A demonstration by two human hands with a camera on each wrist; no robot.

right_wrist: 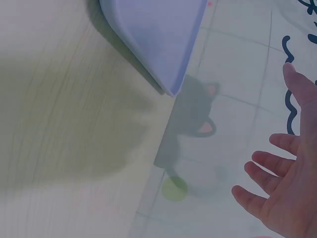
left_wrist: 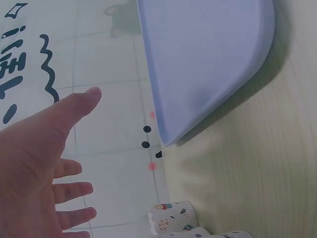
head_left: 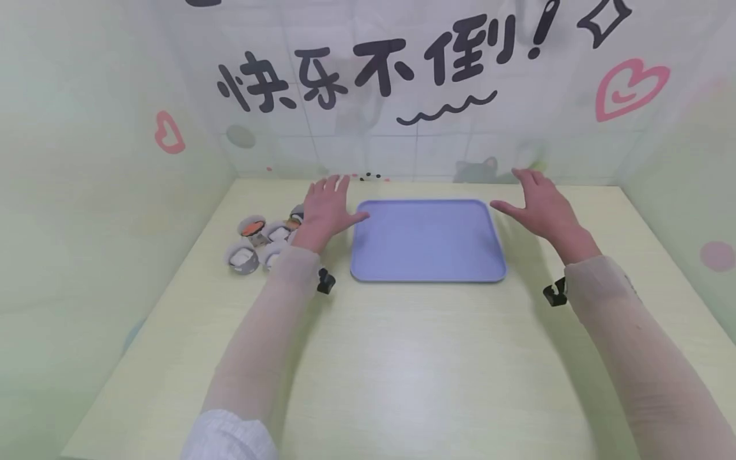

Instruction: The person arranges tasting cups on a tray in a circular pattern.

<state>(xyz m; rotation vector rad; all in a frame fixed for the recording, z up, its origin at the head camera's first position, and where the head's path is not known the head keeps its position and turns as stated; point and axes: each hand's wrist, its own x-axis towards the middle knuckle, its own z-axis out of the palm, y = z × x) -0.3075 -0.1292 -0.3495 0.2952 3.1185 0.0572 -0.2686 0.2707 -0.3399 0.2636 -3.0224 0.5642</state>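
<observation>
A shallow lavender tray (head_left: 428,239) with rounded corners and a raised rim lies toward the back of the table. My left hand (head_left: 328,211) hovers at the tray's left side, thumb stretched toward the rim and fingers spread. In the left wrist view that hand (left_wrist: 34,163) shows no object in it. On the far side, my right hand (head_left: 543,204) is held beside the tray's right edge, its thumb pointing at the back right corner. The right wrist view shows this hand (right_wrist: 287,173) with fingers apart and nothing between them.
Several small patterned paper cups (head_left: 244,258) with white or orange contents cluster left of the tray, partly behind my left hand. A wall (head_left: 362,153) with printed lettering rises behind the pale wooden table (head_left: 402,358). Black clips (head_left: 325,281) sit at both wrists.
</observation>
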